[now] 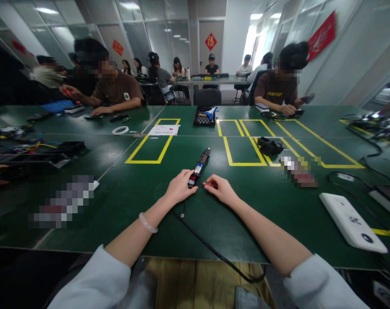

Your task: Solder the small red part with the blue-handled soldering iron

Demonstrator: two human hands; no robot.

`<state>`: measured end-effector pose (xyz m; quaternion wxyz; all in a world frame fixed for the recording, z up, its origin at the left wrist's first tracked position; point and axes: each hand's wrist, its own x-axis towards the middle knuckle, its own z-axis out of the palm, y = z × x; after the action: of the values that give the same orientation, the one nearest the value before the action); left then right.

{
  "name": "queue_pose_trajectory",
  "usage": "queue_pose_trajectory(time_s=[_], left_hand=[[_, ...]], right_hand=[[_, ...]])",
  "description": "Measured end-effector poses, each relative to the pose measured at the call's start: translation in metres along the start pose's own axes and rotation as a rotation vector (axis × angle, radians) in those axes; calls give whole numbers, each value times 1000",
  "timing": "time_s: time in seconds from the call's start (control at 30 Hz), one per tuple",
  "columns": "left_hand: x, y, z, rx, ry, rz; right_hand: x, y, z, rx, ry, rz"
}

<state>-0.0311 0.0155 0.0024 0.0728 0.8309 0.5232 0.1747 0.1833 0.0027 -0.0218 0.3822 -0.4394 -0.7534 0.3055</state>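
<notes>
My left hand (181, 187) is closed around the rear end of a slim black electric screwdriver (200, 166). Its casing looks opened: a silver and blue cylinder shows inside, with red parts near my fingers. The metal tip points away from me and slightly right. Just right of the tool's rear end, my right hand (221, 188) pinches a small red piece (204, 184), too small to make out. From beneath my left hand a black cable (210, 249) runs over the table's front edge and curves right. Both wrists are near the green table top (143, 189).
A black tray of small parts (205, 116) stands at the back. White paper (164, 130) and a tape roll (120, 130) lie left of it. At right are a black device (270, 146), a white power bank (352, 222) and loose cables. Co-workers sit opposite.
</notes>
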Motion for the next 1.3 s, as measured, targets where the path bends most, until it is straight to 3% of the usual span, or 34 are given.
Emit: queue_pose_trajectory(time_s=[0.27,0.37,0.6,1.0,1.13,1.3], left_hand=[[-7,16,3,-100,-36,140],[-8,18,2,-109,-47,159],[-8,17,0,-126,-76,154],[-8,30,2,18,-47,108],[-6,33,5,96,-29,89],[-2,22,3,76,-46,69]], right_hand=[[2,4,5,-177,-38,-33],[1,2,5,-124,-51,-5],[0,0,2,-66,-66,-123],[0,3,-2,-97,-54,-174],[-2,3,-2,-53,-44,-137],[-4,0,-2,21,-32,-82]])
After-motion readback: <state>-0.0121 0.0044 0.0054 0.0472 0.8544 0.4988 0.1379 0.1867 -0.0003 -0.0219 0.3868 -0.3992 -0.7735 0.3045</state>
